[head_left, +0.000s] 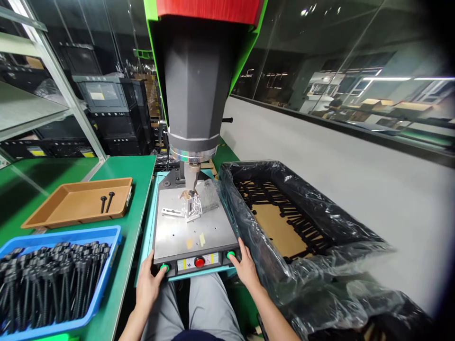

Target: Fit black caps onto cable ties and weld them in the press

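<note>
Two-handed operation of a bench press (194, 90). The left hand (146, 285) lies half-opened about the near left corner of the base, its thumb on the left green button (164, 268); the right hand (248, 269) mirrors it at the opposite corner, thumb on the right green button (231, 255). Neither hand grasps a loose object; whether the buttons are pushed in cannot be told. The step in hand is judged to be the pressing stroke, and the next move calls for even pressure from both thumbs, with fingers clear of the press tip (192, 176). The small holder (189, 206) stands on the metal plate (174, 241), directly below the tip, beyond and between the two hands and well apart from both. Whether a part sits in it is too small to tell. A red button (199, 262) lies between the green ones, untouched.
</note>
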The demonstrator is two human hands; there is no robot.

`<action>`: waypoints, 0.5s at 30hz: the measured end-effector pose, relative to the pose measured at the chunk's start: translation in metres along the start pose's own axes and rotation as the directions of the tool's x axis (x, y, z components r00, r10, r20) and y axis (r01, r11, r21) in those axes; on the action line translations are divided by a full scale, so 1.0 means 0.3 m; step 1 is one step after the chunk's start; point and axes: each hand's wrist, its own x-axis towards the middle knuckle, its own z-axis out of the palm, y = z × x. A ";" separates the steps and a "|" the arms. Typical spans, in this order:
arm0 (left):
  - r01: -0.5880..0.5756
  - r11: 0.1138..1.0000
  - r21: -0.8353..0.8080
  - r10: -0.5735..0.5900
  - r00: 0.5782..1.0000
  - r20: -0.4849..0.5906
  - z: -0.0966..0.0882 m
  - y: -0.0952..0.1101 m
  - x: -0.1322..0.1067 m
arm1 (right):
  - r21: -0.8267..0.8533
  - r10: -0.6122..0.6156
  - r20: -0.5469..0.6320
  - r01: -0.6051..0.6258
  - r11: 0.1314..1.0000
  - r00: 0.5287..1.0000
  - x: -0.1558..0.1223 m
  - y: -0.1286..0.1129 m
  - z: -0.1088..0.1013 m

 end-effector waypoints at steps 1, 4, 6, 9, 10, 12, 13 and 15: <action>-0.018 1.000 0.008 0.018 1.000 0.013 -0.003 -0.008 0.000 | -0.001 -0.007 0.012 0.007 1.000 1.000 -0.001 0.003 -0.001; -0.049 0.998 0.027 0.048 0.998 0.027 -0.008 -0.023 -0.001 | 0.005 0.000 0.008 0.000 1.000 1.000 -0.001 0.008 -0.002; -0.045 0.998 0.045 0.045 0.999 0.006 -0.006 -0.026 -0.003 | 0.008 0.024 -0.027 -0.024 1.000 0.999 -0.002 0.009 0.003; -0.046 0.997 0.061 0.047 0.999 -0.010 -0.005 -0.021 -0.006 | 0.020 0.035 -0.039 -0.034 0.999 0.999 -0.003 0.011 0.008; -0.049 0.997 0.062 0.050 0.999 -0.006 -0.006 -0.018 -0.006 | 0.027 0.030 -0.025 -0.029 0.999 0.999 -0.003 0.012 0.007; -0.050 0.997 0.067 0.050 0.999 0.001 -0.010 -0.011 -0.006 | 0.039 0.026 0.013 -0.026 0.999 1.000 -0.003 0.013 0.002; -0.048 0.996 0.069 0.048 0.999 0.001 -0.012 -0.008 -0.006 | 0.042 0.026 0.031 -0.027 0.999 0.999 -0.003 0.014 -0.001; -0.046 0.996 0.073 0.047 0.999 -0.011 -0.013 -0.001 -0.005 | 0.044 0.025 0.046 -0.027 0.999 0.999 -0.003 0.013 -0.005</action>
